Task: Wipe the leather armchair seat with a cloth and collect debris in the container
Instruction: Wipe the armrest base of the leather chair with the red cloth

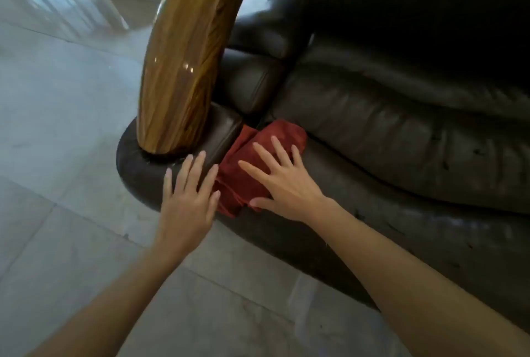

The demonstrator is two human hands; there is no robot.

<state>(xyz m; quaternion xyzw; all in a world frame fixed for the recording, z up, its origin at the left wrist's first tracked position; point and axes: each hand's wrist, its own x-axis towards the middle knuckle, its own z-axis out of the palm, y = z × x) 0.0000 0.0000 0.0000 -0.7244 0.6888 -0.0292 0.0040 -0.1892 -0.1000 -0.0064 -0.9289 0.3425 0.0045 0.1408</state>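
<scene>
The armchair (pixel 401 133) was upholstered in dark brown, almost black leather, glossy and creased, with deep folds running along the seat cushion (pixel 387 127) and small scuffs and pale dusty marks on its rounded front edge. A wide, curved armrest (pixel 183 50) of polished, striped golden-brown wood rose from the chair's front left corner, its lacquer catching bright highlights, and its foot was set into a padded leather base. Beneath the chair lay a floor (pixel 57 127) of large pale grey tiles with thin joints. No writing or label could be read anywhere. A rust-red cloth (pixel 252 167), soft and bunched into folds, lay on the front edge of the seat at its left corner, wedged against the leather base of the armrest. The right hand (pixel 282 184) lay flat on top of the cloth, palm down, fingers spread wide and straight, pressing on it rather than gripping it. The left hand (pixel 187 199) was also open and flat, fingers stretched out, resting on the rounded leather corner just left of the cloth, its thumb side touching the cloth's edge; it held nothing. Both forearms were bare and reached in from the lower edge of the view.
</scene>
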